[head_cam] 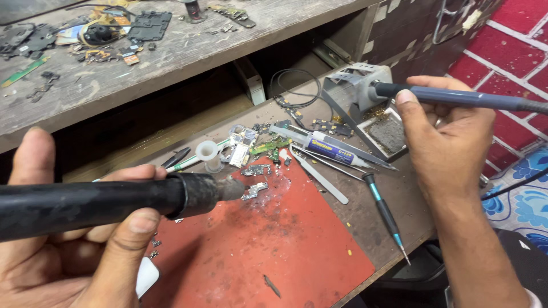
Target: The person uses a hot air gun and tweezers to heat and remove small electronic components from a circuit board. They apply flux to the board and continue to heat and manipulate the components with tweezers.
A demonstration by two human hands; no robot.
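The left hand (74,239) wrapped its fingers tight around a black hot-air wand (114,202), its nozzle over a small circuit board (254,190) on the red mat (274,239). The right hand (451,137) pinched a blue soldering iron (456,98), tip in its metal stand (359,85).

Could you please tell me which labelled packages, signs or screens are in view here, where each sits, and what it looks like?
Labelled plastic syringe tube: lying diagonally on the bench behind the red work mat, white body, dark blue label band with yellow and white print.
No signs or screens visible.
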